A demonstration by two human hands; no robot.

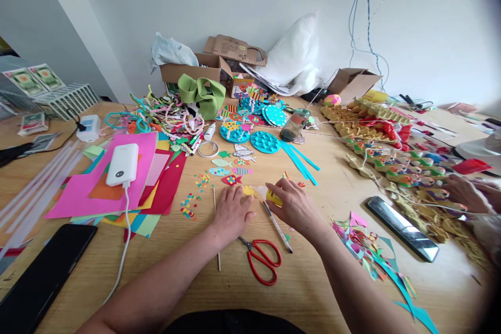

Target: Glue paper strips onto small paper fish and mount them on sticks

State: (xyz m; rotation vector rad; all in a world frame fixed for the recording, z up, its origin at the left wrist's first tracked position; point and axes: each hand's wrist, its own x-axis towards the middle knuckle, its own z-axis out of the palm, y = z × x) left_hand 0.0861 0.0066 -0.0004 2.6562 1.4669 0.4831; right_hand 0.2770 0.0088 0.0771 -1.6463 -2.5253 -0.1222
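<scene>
My left hand [231, 213] lies on the table with its fingers stretched out, its fingertips beside a yellow paper fish [249, 191]. My right hand [293, 203] is closed around what looks like a glue bottle [274, 197] with a yellow label, its pale end pointing toward the fish. Beneath that hand lies a pen [278, 229]. Red-handled scissors [263, 261] rest nearer to me. A thin white stick [216, 229] lies left of my left hand. Several coloured paper fish, including a red one [231, 180], are just beyond my hands.
Paper dots [188, 206] are scattered left of my hands. Coloured sheets [168, 188] bear a white power bank [122, 164]. Blue discs [265, 142] and a glass jar [294, 125] stand behind. Paper scraps [364, 245], a phone [403, 228] and another person's hands [465, 193] are at right.
</scene>
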